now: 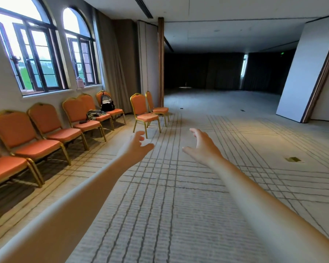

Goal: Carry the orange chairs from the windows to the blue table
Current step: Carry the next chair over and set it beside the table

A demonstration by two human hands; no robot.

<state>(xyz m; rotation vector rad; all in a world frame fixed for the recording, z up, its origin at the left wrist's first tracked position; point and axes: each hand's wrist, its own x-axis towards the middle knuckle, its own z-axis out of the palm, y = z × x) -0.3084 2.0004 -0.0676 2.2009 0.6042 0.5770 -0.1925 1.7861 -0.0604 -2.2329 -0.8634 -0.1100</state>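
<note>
The left hand and right hand reach forward, fingers loosely spread, holding nothing. The orange chairs stand below the windows, left of frame; blue table unseen; seemingly none carried yet.

Eight orange chairs; two arched windows; one black backpack; one pink bottle; one left hand; one right hand.
</note>
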